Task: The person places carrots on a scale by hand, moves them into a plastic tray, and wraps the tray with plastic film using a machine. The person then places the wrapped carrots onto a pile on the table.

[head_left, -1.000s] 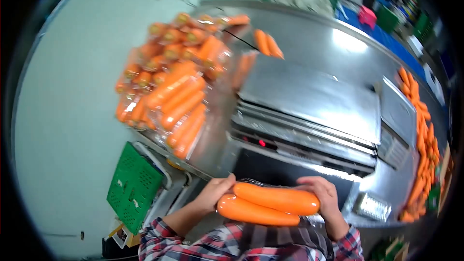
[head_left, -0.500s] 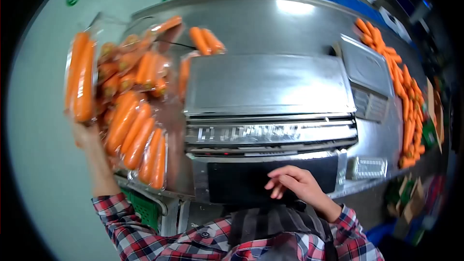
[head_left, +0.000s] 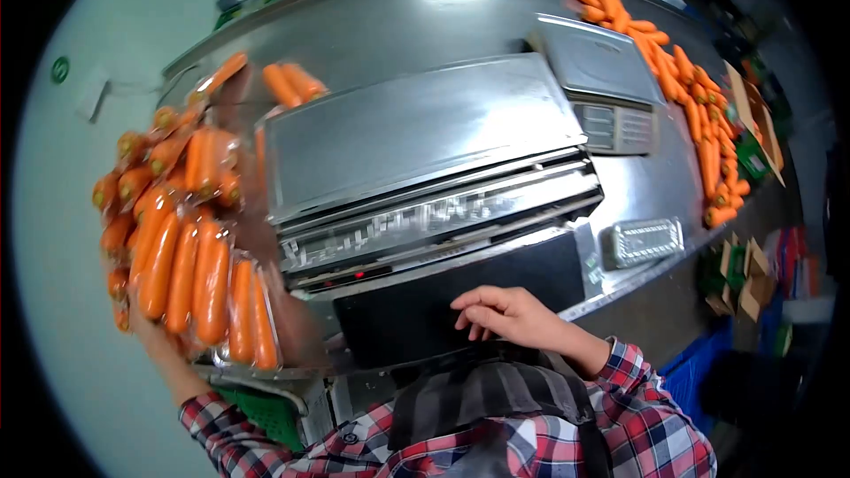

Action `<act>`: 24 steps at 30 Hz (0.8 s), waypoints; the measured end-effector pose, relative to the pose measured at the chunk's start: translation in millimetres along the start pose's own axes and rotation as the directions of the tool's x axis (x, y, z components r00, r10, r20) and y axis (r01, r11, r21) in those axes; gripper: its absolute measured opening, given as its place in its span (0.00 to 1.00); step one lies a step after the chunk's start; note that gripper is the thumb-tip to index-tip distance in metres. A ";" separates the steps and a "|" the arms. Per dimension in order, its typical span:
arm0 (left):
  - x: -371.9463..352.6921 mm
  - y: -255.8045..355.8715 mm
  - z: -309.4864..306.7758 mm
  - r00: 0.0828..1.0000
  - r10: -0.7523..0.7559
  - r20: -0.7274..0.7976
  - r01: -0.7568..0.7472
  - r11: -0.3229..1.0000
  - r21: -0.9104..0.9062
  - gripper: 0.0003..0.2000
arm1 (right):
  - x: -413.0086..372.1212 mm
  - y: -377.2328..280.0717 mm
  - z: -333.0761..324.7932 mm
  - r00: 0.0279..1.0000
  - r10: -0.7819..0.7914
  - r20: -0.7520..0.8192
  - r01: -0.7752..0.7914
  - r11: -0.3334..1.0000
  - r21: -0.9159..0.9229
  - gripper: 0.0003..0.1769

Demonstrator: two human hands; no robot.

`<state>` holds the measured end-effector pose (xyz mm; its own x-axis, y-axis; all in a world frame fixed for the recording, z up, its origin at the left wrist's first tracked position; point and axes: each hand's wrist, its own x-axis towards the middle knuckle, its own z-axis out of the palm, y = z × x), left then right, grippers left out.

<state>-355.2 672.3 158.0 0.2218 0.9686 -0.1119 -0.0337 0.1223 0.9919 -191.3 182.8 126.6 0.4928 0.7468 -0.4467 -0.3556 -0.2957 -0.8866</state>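
At the left, my left hand (head_left: 149, 333) is at the near-left edge of a heap of film-wrapped carrot packs (head_left: 208, 279). The packs cover its fingers, so whether it grips one does not show. My right hand (head_left: 496, 312) hovers over the black pad (head_left: 390, 327) at the front of the wrapping machine (head_left: 425, 137). Its fingers are loosely apart, with nothing between them. A red light glows on the machine's front strip.
A scale (head_left: 598, 57) stands right of the machine. Loose carrots (head_left: 699, 115) lie along the table's right side. Near the front right edge is a clear plastic tray (head_left: 646, 241). Cardboard boxes (head_left: 751, 279) and a green crate (head_left: 266, 412) are below table level.
The carrot pack raised at the left has come down onto the heap with my left hand. The view has turned and shifted right. My right hand remains over the black pad.
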 end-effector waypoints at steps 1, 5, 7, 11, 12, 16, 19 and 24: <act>-3.4 -3.6 9.5 0.999 -0.030 0.023 0.030 1.000 0.009 0.18 | -7.6 0.7 -9.4 0.997 -0.004 -0.083 0.006 1.000 0.020 0.14; -18.0 -23.3 31.8 0.989 0.057 0.137 -0.072 0.992 0.103 0.17 | -61.3 55.0 -98.0 0.802 -0.137 -0.582 -0.038 0.960 -0.279 0.13; -33.3 -23.7 46.2 0.975 0.177 0.134 -0.199 0.965 0.173 0.17 | -106.3 84.2 -146.9 0.685 -0.255 -0.683 -0.248 0.799 -0.548 0.14; -87.7 -4.0 85.8 0.841 0.529 0.117 -0.534 0.774 0.341 0.16 | -171.4 162.0 -218.3 0.664 -0.378 -0.645 -0.590 0.266 -0.763 0.27; -106.5 3.3 101.0 0.778 0.618 0.117 -0.611 0.699 0.371 0.16 | -182.6 161.4 -229.5 0.677 -0.384 -0.628 -0.611 0.184 -0.770 0.26; -200.5 22.9 170.5 0.572 0.792 0.215 -0.803 0.487 0.343 0.15 | -190.2 172.1 -269.9 0.783 -0.474 -0.403 -0.395 0.121 -0.911 0.18; -224.7 -33.9 219.9 0.399 0.718 0.570 -0.834 0.543 -0.100 0.15 | -199.4 178.1 -300.3 0.844 -0.492 -0.214 -0.130 0.200 -0.971 0.13; -492.0 -85.8 365.5 -0.047 0.026 0.999 -0.621 0.782 -0.050 0.10 | -189.2 162.8 -326.8 0.822 -0.565 0.069 0.235 0.227 -0.945 0.07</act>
<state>-105.3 106.2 149.8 0.9618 -0.2583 0.0908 -0.2125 -0.4954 0.8423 -82.8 -201.3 27.6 0.5514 0.8220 0.1424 0.7858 -0.4545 -0.4195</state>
